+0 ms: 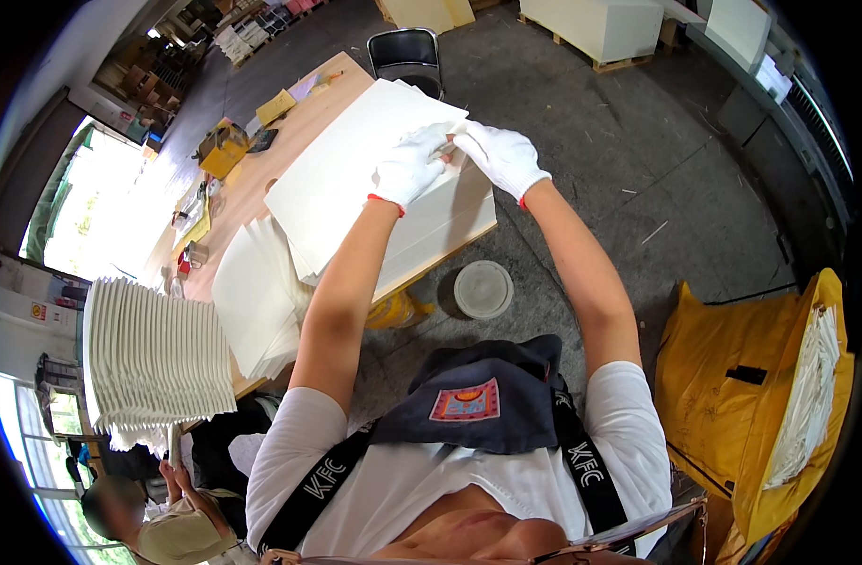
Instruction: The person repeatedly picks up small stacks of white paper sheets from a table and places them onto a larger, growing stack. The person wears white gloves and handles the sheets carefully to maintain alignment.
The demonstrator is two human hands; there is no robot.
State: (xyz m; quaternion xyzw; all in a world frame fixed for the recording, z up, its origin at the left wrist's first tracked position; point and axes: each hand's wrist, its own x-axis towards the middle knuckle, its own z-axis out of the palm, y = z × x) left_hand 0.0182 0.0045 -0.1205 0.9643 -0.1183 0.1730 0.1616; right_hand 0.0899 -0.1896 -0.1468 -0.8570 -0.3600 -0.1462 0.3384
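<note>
A tall stack of large white sheets, paper or thin card, sits on the wooden table in front of me. Both my hands wear white knit gloves with red cuffs and meet at the stack's far right corner. My left hand lies over the top sheet, its fingers bent and closed at the corner, with bare fingertips showing. From the right, my right hand pinches at the same corner, its fingertips close to the left ones. How many sheets lie between the fingers is hidden.
Left of the stack are fanned white sheets and a tall pile of folded white sheets, with another person nearby. A yellow box stands on the table. Around it are a black chair, a lidded bucket and a yellow bag.
</note>
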